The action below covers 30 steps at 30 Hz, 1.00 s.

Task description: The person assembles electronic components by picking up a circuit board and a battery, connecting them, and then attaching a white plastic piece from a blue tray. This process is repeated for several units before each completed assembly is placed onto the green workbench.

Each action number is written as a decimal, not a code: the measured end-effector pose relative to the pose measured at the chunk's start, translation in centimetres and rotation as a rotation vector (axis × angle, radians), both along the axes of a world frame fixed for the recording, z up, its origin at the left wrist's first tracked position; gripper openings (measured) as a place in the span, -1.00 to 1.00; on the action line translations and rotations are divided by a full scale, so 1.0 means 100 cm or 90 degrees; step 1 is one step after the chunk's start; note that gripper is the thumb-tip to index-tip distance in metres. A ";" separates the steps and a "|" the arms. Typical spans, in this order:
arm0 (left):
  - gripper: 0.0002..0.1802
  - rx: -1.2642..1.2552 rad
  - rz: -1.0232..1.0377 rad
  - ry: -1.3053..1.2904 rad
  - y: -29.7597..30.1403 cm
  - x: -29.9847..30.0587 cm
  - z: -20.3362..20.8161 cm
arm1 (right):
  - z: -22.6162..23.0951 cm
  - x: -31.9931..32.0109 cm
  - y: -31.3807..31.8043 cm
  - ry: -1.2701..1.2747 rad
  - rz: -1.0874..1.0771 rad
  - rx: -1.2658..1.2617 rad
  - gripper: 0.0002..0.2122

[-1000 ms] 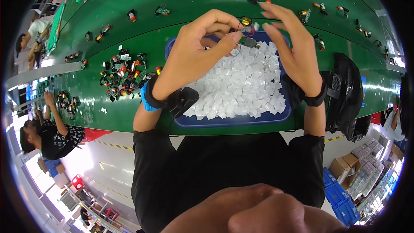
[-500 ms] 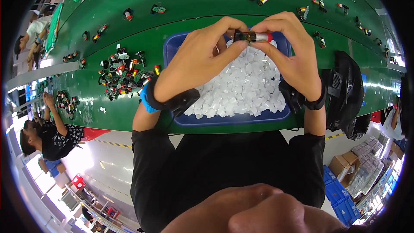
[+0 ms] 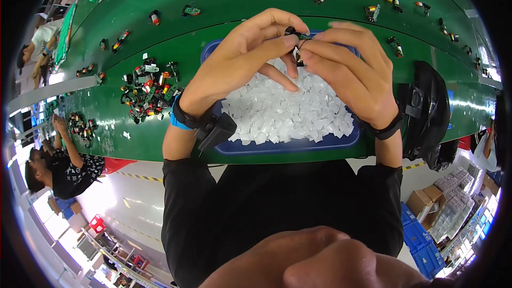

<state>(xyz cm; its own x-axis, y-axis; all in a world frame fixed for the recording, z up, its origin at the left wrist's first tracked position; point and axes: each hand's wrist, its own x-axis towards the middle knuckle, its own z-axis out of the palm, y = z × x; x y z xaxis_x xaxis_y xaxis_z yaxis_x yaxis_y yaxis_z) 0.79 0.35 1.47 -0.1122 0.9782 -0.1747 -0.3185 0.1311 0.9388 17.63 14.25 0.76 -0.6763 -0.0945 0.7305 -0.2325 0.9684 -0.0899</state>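
Observation:
Above a blue tray [image 3: 290, 149] filled with small white squares [image 3: 288, 114], my two hands work on one small electronic assembly [image 3: 297, 48]. It has a black part, a bit of green board and thin dark wires; its cylindrical cell is mostly hidden behind my right fingers. My left hand [image 3: 237, 56] pinches the black end between thumb and index finger, its other fingers spread loosely below. With fingertips closed together, my right hand [image 3: 354, 69] grips the wire and cell side.
A pile of similar board-and-cell assemblies [image 3: 149, 90] lies left of the tray. More sit scattered along the green bench [image 3: 240, 0] at the back. A black plastic bag [image 3: 432, 109] stands at the right. People work farther left, one with hands by another pile [image 3: 80, 128].
The assembly has turned in my hands, so its silver-and-red cell no longer shows. My left fingers have spread and my right fingers have shifted over the cell and wires.

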 end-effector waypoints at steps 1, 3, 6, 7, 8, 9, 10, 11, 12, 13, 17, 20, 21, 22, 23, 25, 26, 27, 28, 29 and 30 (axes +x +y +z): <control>-0.70 -0.002 0.014 -0.016 0.000 0.001 -0.001 | 0.003 0.000 -0.004 -0.010 -0.005 -0.019 -0.74; -0.70 -0.004 0.040 -0.047 0.000 0.003 -0.003 | 0.003 0.000 -0.006 -0.019 -0.011 -0.037 -0.74; -0.69 0.008 -0.013 0.010 -0.002 -0.005 -0.020 | -0.003 -0.002 -0.005 0.011 -0.010 -0.050 -0.76; -0.69 0.014 -0.042 0.038 -0.002 -0.006 -0.023 | -0.005 -0.003 -0.006 0.010 -0.011 -0.050 -0.76; -0.69 0.014 -0.042 0.037 -0.003 -0.004 -0.022 | -0.008 -0.004 -0.006 0.022 -0.022 -0.073 -0.78; -0.68 0.013 -0.014 0.111 -0.004 0.001 -0.020 | -0.011 -0.005 -0.007 0.034 -0.033 -0.096 -0.79; -0.68 0.013 0.014 0.185 -0.005 0.005 -0.017 | -0.012 -0.006 -0.007 0.046 -0.045 -0.119 -0.80; -0.68 0.013 0.041 0.259 -0.005 0.007 -0.016 | -0.011 -0.005 -0.005 0.045 -0.046 -0.119 -0.80; -0.68 0.012 0.043 0.259 -0.004 0.007 -0.015 | -0.008 -0.005 -0.002 0.038 -0.039 -0.128 -0.82; -0.67 0.043 0.036 0.225 -0.004 0.007 -0.015 | -0.005 -0.005 0.001 0.030 -0.033 -0.138 -0.83; -0.66 0.096 0.037 0.167 -0.002 0.008 -0.017 | -0.001 -0.005 0.001 0.023 -0.005 -0.140 -0.81; -0.65 0.079 0.066 0.190 -0.001 0.009 -0.022 | 0.009 -0.003 -0.001 0.021 -0.028 -0.170 -0.78; -0.65 0.107 0.091 0.169 0.000 0.008 -0.023 | 0.013 -0.003 -0.002 0.020 -0.061 -0.204 -0.77; -0.65 0.136 0.115 0.147 0.002 0.006 -0.024 | 0.016 -0.001 -0.002 0.020 -0.094 -0.236 -0.76; -0.65 0.165 0.139 0.126 0.003 0.006 -0.025 | 0.015 0.001 -0.003 0.021 -0.096 -0.236 -0.76; -0.65 0.187 0.158 0.141 0.005 0.007 -0.025 | 0.008 0.007 -0.005 -0.108 -0.064 -0.484 -0.77; -0.65 0.208 0.179 0.154 0.005 0.008 -0.025 | 0.005 0.008 -0.006 -0.173 -0.046 -0.607 -0.78; -0.64 0.230 0.198 0.166 0.005 0.009 -0.024 | 0.003 0.008 -0.007 -0.171 -0.049 -0.608 -0.78; -0.64 0.230 0.195 0.166 0.005 0.010 -0.024 | 0.002 0.007 -0.010 -0.152 -0.049 -0.640 -0.79; -0.64 0.226 0.197 0.175 0.005 0.010 -0.023 | 0.001 0.004 -0.013 -0.133 -0.048 -0.673 -0.81; -0.63 0.221 0.199 0.184 0.005 0.011 -0.021 | 0.000 0.003 -0.015 -0.114 -0.048 -0.705 -0.83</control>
